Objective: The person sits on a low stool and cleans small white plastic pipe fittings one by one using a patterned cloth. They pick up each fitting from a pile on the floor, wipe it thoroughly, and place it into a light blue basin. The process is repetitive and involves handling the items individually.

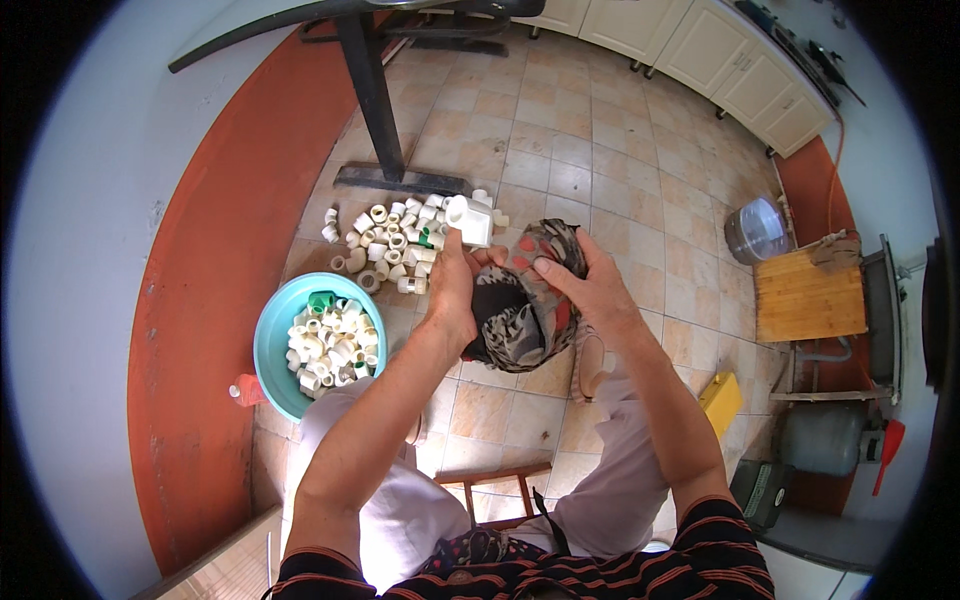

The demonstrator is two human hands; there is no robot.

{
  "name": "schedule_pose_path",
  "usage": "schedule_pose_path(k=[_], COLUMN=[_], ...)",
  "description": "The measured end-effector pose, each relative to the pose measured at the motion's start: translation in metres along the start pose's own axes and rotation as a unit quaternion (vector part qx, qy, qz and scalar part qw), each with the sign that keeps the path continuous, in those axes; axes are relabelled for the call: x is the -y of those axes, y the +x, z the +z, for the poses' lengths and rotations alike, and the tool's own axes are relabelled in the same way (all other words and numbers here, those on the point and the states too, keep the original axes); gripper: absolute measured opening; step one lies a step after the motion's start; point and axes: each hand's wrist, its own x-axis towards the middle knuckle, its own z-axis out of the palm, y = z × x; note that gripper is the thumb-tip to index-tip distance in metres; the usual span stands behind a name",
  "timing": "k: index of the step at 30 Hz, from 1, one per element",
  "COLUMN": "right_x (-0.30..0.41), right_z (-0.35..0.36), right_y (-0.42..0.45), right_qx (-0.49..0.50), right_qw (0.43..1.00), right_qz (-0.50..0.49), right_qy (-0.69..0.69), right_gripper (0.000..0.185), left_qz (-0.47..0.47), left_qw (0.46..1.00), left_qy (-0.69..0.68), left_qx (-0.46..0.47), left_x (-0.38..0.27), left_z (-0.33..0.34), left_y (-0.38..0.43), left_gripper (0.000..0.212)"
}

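My left hand [454, 296] grips a large white plastic pipe fitting [471, 219] between thumb and fingers, and its palm lies beside a bunched patterned cloth [517, 326]. The cloth is black and grey with red patches. My right hand [596, 285] holds that cloth at its upper right, thumb on top. Beyond my left hand, a loose pile of white plastic pipe fittings [394, 234] lies on the floor, with a green one [425, 237] among them. A turquoise plastic basin [265, 337] to the left contains many more white fittings [330, 341] and a few green ones.
A black metal table leg [375, 105] stands behind the pile. Below me is a wooden stool [495, 475]. A red bottle [249, 390] is wedged by the basin. To the right are a yellow case [720, 401], a wooden board [810, 296] and a clear bucket [756, 231].
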Motion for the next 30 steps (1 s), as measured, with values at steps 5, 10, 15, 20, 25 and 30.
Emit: schedule_pose_path(k=[5,10,15,20,25,30], right_x=[0.007,0.002,-0.020,-0.037,-0.022,-0.019], right_z=[-0.014,-0.032,-0.041,-0.029,0.002,0.003], right_y=[-0.001,0.001,0.009,0.013,0.012,0.007], right_qx=[-0.030,-0.076,-0.092,-0.054,0.148,0.221], right_qw=[0.994,0.983,0.979,0.973,0.967,0.951], right_qz=[0.069,0.080,0.054,-0.059,-0.097,0.010], right_qy=[0.074,0.148,-0.174,-0.216,-0.181,-0.215], right_gripper=[0.041,0.035,0.040,0.060,0.087,0.075], left_qz=[0.018,0.007,-0.031,-0.085,-0.134,-0.081], left_qw=[0.998,0.984,0.962,0.937,0.895,0.914], left_qy=[-0.055,-0.178,-0.260,-0.310,-0.332,-0.365], left_qx=[-0.027,-0.010,0.074,0.140,0.268,0.157], left_x=[-0.017,-0.028,-0.033,-0.031,-0.035,-0.044], left_z=[-0.010,-0.028,-0.052,-0.060,-0.041,-0.055], left_y=[0.006,0.018,0.033,0.040,0.023,0.039], left_gripper=[0.044,0.043,0.051,0.049,0.055,0.052])
